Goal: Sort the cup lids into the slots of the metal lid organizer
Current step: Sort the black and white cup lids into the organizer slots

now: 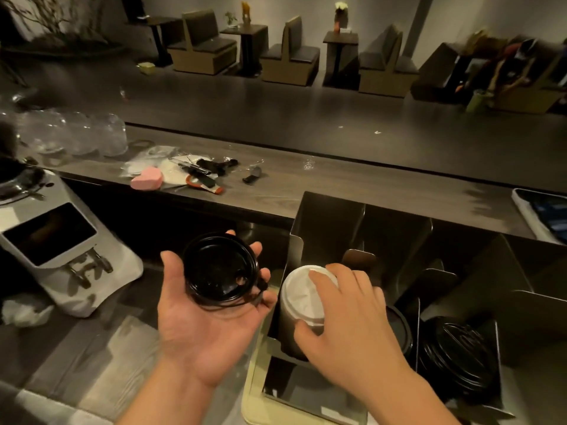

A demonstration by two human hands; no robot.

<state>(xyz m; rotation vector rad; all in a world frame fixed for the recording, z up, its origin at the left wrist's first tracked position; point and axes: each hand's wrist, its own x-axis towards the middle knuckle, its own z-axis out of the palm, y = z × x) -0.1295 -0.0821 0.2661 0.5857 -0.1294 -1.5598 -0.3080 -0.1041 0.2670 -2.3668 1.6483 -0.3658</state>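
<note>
Black lids [219,271] cupped, left hand [208,326] | right hand [352,320] grips white lids [302,297]

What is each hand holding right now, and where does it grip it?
The left hand cradles black lids, fingers curled round the rim. The right hand pinches the white lid stack across its rim, in the leftmost slot of the organizer.

Dim warm indoor light, hands [214,314] brightest, dark organizer [362,228] slots lost in shadow, glare on pale surface [116,348] lower left, motion blur, wide-angle bending at edges, background soft
</note>
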